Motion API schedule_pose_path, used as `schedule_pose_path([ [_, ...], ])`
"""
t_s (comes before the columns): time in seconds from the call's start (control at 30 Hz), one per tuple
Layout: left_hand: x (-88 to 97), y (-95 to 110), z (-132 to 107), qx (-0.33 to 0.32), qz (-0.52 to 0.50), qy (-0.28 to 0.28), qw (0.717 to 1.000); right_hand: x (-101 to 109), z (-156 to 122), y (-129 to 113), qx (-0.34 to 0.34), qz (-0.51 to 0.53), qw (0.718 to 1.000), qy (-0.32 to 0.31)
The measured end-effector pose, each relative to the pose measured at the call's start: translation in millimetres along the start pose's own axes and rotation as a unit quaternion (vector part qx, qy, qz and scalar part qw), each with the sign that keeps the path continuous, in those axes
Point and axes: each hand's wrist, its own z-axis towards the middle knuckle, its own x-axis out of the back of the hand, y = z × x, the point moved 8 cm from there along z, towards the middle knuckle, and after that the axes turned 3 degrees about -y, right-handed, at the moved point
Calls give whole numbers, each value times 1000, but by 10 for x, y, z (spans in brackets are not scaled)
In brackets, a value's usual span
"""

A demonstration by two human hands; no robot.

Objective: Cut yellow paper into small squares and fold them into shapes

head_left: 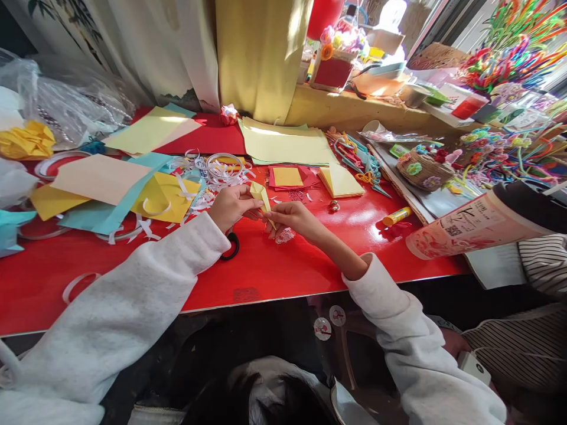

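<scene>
A small folded piece of yellow paper (259,193) is held up between my two hands above the red table. My left hand (231,206) grips its left side with thumb and fingers. From the right, my right hand (296,219) pinches the narrow lower end. The fingertips cover part of the folds. Just below my left hand lies a black ring-shaped handle (231,245), partly hidden by the sleeve. Crumpled pale wrapping (284,235) rests under my right hand. Behind them is a yellow square (287,176) on red paper squares (305,177).
Paper sheets (100,177), white strips and tape rings (225,168) crowd the left. Scissors (361,156), a yellow paper stack (341,180) and a glue stick (397,216) lie to the right. A large drink cup (478,224) leans in at right, beside a person in a striped sleeve (544,260).
</scene>
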Motion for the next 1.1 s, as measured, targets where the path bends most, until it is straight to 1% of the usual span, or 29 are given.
schedule_pose_path([
  [0.07,15,25,3,-11,12,-3,1000,26,1,-7,1,-4,1000,12],
  [0.17,49,51,0,-24,17,11,1000,40,-2,-20,5,-8,1000,17],
  [0.3,63,25,-5,-10,-5,22,1000,15,-8,-17,-1,2,1000,5],
  [0.53,2,28,-15,0,-60,-11,998,65,0,-19,9,-37,999,31],
  [0.6,-7,36,-18,-4,-49,-8,999,83,0,-26,17,-59,997,40],
  [0.67,10,44,-14,-16,-21,10,1000,86,-3,-40,25,-75,996,44],
  [0.77,68,22,0,-24,5,46,999,41,-15,-52,25,-74,997,29],
  [0.83,98,-7,10,-19,10,56,998,-4,-26,-51,16,-69,997,8],
  [0.93,104,-25,17,-15,19,49,999,-38,-40,-31,3,-67,998,-12],
  [1.1,78,-5,3,-11,5,34,999,-20,-19,-22,22,-57,998,-11],
])
